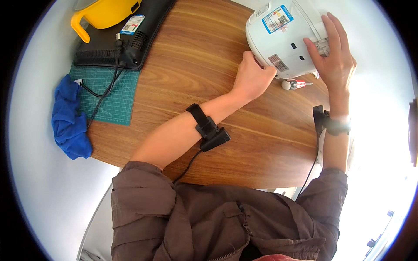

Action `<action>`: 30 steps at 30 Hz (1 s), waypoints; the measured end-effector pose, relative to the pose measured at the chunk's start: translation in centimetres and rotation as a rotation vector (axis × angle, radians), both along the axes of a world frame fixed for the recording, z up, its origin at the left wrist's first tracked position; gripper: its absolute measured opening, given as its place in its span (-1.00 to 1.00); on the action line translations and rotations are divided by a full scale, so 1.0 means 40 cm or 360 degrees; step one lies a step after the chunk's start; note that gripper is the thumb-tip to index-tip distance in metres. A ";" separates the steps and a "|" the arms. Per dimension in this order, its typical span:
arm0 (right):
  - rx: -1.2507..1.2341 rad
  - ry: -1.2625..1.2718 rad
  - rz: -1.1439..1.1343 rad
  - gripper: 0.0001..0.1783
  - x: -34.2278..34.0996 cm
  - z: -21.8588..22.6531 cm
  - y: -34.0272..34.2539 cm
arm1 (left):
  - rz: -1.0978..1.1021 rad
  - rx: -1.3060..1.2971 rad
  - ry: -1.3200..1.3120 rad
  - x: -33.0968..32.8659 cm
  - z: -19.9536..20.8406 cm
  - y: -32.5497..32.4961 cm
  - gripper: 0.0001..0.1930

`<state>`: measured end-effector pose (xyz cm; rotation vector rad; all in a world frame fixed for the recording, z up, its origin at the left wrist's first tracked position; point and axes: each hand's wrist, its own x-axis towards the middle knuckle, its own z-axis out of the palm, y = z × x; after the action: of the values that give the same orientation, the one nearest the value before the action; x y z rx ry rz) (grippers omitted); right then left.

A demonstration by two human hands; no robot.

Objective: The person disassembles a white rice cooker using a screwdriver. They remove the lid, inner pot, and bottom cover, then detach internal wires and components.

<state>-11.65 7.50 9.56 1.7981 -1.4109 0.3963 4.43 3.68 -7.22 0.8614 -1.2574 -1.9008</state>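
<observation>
A white rice cooker [278, 45] with a blue-edged label lies tipped at the far right of the wooden table. My left hand [254, 78] is closed at its near-left lower edge, the fingertips hidden against the body. Across the cooker's right end my right hand [337, 56] is spread, thumb apart from the fingers, gripping it near a small latch-like part. Just below the cooker, close to my left hand, lies a short screwdriver [294, 85] with a red, black and pale handle.
At the far left a black induction cooker [130, 54] with a coiled cord carries a yellow pot [106, 15]. It overlaps a green cutting mat [119, 102]. A blue cloth [69, 119] hangs over the table's left edge. Cables run from the black devices strapped to both my wrists.
</observation>
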 end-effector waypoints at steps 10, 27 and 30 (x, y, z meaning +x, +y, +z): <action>-0.0055 0.0073 0.0076 -0.31 -0.027 -0.013 0.013 | -0.0092 -0.0042 -0.0085 0.000 0.005 -0.003 -0.50; -0.0170 -0.0129 -0.0067 -0.48 -0.067 -0.006 0.026 | 0.0073 -0.0309 -0.0072 0.025 0.058 0.014 -0.45; -0.0091 -0.0433 -0.0254 -0.53 -0.081 0.007 0.033 | 0.0299 -0.0564 0.0075 0.020 0.062 0.019 -0.45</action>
<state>-14.90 8.81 9.84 1.6167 -1.6993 0.6079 5.24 4.45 -4.75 0.7149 -1.3787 -1.4848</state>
